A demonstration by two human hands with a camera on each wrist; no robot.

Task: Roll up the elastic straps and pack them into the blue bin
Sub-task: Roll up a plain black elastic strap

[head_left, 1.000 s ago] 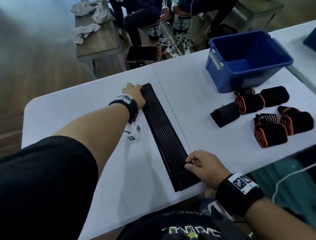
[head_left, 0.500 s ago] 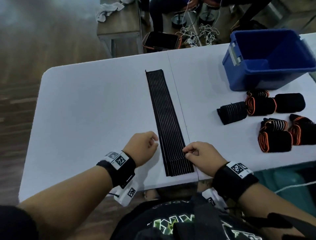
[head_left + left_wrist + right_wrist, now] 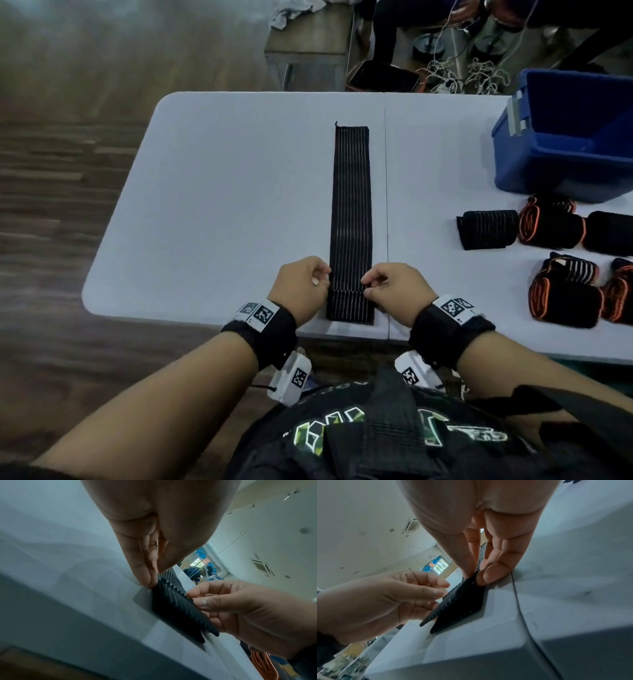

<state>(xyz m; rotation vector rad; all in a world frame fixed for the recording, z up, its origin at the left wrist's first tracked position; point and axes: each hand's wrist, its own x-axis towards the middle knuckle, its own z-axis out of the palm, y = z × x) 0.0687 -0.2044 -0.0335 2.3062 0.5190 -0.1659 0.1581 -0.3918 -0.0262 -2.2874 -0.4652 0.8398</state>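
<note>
2 hands [image 3: 301,287] [image 3: 394,291] pinching 1 flat strap [image 3: 351,212]; 5 rolled straps [image 3: 561,294]; 1 bin [image 3: 561,137].

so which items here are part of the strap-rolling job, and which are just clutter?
Job:
- flat black strap, near end pinched by left hand and right hand
- rolled straps beside it
- blue bin

Clutter:
- wooden bench with rags
- floor cables

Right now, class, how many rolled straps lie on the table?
5: striped roll, orange-edged roll, black roll in a row by the blue bin; two nearer: left orange roll, right orange roll; more may sit off-frame.
</note>
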